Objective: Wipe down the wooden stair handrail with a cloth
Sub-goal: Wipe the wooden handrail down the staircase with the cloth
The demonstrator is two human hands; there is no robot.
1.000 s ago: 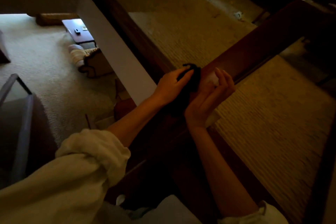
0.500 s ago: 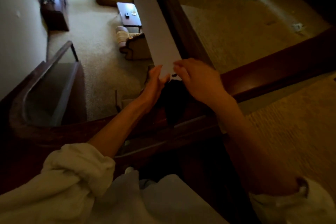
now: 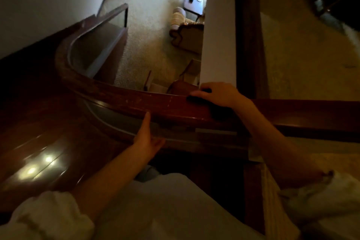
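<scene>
A dark cloth (image 3: 197, 99) is held against the top of the curved wooden handrail (image 3: 136, 101) by the right hand (image 3: 220, 93), whose fingers are curled over it at the rail's far edge; part of the cloth is draped down the near side. The left hand (image 3: 146, 138) is kept loose and holds nothing, its thumb raised to touch the rail's lower near edge, well apart from the cloth. Both cream sleeves (image 3: 48, 218) are pushed up. Far below, a carpeted floor (image 3: 148, 48) and an armchair (image 3: 188, 35) are seen.
</scene>
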